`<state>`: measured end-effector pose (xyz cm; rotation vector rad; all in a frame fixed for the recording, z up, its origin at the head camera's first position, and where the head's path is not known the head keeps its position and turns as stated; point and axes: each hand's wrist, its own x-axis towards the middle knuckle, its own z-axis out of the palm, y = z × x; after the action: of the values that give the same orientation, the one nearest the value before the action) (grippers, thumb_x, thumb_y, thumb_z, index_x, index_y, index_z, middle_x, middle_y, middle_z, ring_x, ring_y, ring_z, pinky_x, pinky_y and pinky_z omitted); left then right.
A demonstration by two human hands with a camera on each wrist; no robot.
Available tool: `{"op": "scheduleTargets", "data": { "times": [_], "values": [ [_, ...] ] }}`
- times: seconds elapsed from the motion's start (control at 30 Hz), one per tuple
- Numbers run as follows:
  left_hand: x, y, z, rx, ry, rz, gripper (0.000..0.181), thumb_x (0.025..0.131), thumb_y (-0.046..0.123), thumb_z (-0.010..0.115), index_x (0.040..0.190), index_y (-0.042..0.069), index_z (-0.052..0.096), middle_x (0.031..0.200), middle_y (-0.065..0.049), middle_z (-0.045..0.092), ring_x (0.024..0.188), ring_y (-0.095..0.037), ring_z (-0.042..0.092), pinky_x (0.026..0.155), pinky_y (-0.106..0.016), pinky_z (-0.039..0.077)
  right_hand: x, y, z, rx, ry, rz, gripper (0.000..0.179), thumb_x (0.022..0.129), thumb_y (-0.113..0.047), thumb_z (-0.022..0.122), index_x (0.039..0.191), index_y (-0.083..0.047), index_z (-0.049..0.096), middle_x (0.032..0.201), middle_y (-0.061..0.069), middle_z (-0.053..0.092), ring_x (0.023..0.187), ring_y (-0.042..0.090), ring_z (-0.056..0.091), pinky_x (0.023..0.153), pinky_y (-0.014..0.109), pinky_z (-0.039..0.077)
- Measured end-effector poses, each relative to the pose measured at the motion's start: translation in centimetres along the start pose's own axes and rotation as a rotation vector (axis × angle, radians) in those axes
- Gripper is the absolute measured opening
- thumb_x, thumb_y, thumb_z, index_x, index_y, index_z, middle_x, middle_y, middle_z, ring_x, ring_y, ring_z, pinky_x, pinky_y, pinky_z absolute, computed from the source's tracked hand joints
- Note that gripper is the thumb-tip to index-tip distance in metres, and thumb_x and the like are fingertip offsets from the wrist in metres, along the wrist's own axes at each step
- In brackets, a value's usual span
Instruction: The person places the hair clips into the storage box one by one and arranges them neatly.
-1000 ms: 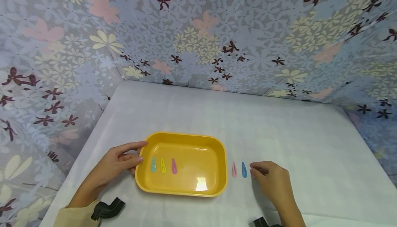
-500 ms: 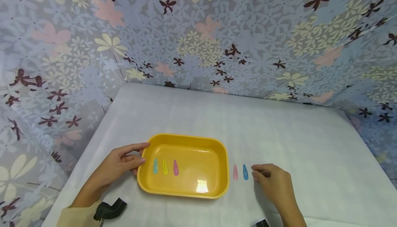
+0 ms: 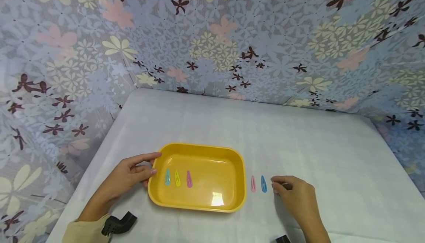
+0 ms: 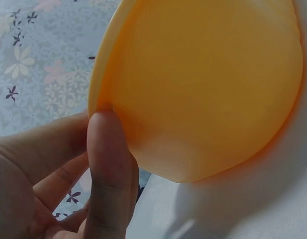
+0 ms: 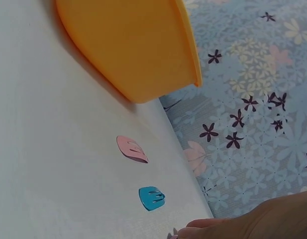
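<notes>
My left hand (image 3: 127, 174) grips the left end of a yellow tray (image 3: 197, 209), thumb over the rim and fingers outside, as the left wrist view shows. Lying in the tray are a teal snap hair clip (image 3: 167, 177), a yellow one (image 3: 177, 178) and a purple-pink one (image 3: 189, 179). Right of the tray, a pink hair clip (image 3: 253, 184) and a blue hair clip (image 3: 263, 184) lie side by side on the cloth. Beside the blue one, my right hand (image 3: 295, 193) pinches thumb and forefinger low over the cloth; a small lilac-grey hair clip (image 5: 170, 232) shows at its fingertips, mostly hidden.
A white cloth (image 3: 332, 154) covers the table. Flower-patterned fabric (image 3: 212, 32) rises behind it and along the left side. Black wrist mounts (image 3: 118, 223) sit at both wrists near the front.
Tray, clips and hands all shift slightly right and down together in the head view, as the camera moves. Both hands keep their grips; the right hand draws very slightly away from the blue clip.
</notes>
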<state>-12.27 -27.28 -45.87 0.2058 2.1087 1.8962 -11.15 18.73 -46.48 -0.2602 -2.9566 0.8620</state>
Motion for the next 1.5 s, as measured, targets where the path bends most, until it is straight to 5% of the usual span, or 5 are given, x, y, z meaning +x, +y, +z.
{"op": "scheduleTargets", "data": {
  "times": [0.6, 1.0, 1.5],
  "values": [
    [-0.04, 0.14, 0.17, -0.002, 0.001, -0.001, 0.055, 0.097, 0.01, 0.071, 0.147, -0.004, 0.052, 0.113, -0.024, 0.06, 0.066, -0.016, 0.063, 0.063, -0.032, 0.059, 0.06, 0.34, -0.06, 0.003, -0.018, -0.03, 0.014, 0.089, -0.009, 0.079, 0.103, -0.007, 0.082, 0.097, 0.008, 0.077, 0.085, 0.025, 0.073, 0.069, 0.039, 0.057],
    [-0.07, 0.15, 0.16, -0.004, 0.003, 0.004, 0.054, 0.098, 0.01, 0.071, 0.147, -0.003, 0.052, 0.113, -0.024, 0.061, 0.067, -0.016, 0.063, 0.063, -0.032, 0.059, 0.06, -0.08, 0.07, -0.002, -0.024, -0.026, 0.014, 0.088, -0.006, 0.078, 0.102, -0.004, 0.081, 0.091, 0.007, 0.075, 0.076, 0.018, 0.069, 0.057, 0.025, 0.052],
    [-0.05, 0.02, 0.01, 0.001, 0.004, -0.003, 0.054, 0.098, 0.01, 0.071, 0.147, -0.003, 0.052, 0.115, -0.025, 0.06, 0.067, -0.018, 0.064, 0.064, -0.032, 0.06, -0.02, 0.13, -0.21, 0.005, -0.04, -0.026, 0.014, 0.089, -0.01, 0.078, 0.101, -0.006, 0.082, 0.093, 0.008, 0.077, 0.084, 0.025, 0.074, 0.066, 0.036, 0.058]
  ]
}}
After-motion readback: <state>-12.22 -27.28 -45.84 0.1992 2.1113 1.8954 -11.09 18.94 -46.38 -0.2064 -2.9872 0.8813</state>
